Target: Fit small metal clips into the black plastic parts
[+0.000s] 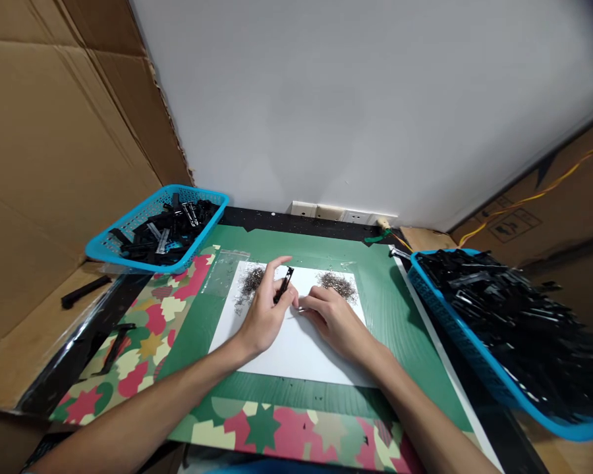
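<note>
1. Head view, grips. Our left hand [265, 317] holds a slim black plastic piece [283, 284] pinched between thumb and fingers. The piece stands tilted above the knuckles and the forefinger is raised. Our right hand [334, 320] is curled, its fingertips closed on a small metal part [302, 308] just beside the left thumb.
2. Head view, writing. The cardboard box [511, 224] at right bears printed symbols that we cannot read.
3. Head view, materials. Both hands rest on a smooth white sheet [296, 352] on a green mat [395, 316] on the bench. Two wiry grey heaps [339, 284] lie at the sheet's far edge. Blue mesh baskets, left [128, 258] and right [474, 355], hold black plastic pieces.
</note>
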Demonstrator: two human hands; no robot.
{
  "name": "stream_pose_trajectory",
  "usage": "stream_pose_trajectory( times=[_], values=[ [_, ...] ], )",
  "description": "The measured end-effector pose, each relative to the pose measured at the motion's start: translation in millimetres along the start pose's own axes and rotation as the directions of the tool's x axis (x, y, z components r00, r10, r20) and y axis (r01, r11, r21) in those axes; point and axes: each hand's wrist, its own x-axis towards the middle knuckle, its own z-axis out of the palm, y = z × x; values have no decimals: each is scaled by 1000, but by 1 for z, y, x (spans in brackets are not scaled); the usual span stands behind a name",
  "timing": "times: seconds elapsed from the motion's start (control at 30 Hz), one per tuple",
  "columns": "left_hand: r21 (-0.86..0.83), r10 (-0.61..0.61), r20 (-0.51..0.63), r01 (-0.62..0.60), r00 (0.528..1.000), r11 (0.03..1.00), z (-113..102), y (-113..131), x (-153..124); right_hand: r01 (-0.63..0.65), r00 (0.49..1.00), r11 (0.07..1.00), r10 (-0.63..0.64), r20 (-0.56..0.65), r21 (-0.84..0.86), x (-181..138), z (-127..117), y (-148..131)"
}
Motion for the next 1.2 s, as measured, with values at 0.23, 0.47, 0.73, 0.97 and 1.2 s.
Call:
stream_pose_trajectory(
  times=[0.23,0.47,0.73,0.97,1.2],
  values=[
    [99,-25,-11,26,1000,995,-3,1,3,-82,996,985,85,-16,149,1,2,-3],
    [116,-25,17,23,1000,993,-6,0,5,-117,986,951,146,-83,285,3,-9,-2],
    [-135,-233,157,254,960,958,4,3,1,-42,924,910,192,-330,412,3,-22,-7],
    [-317,-274,310,370,911,873,6,5,-1,22,941,914,118,-317,405,2,-24,-13],
    [-200,-220,255,274,942,941,1,3,1,-66,942,908,193,-273,414,1,-24,-13]
  ],
)
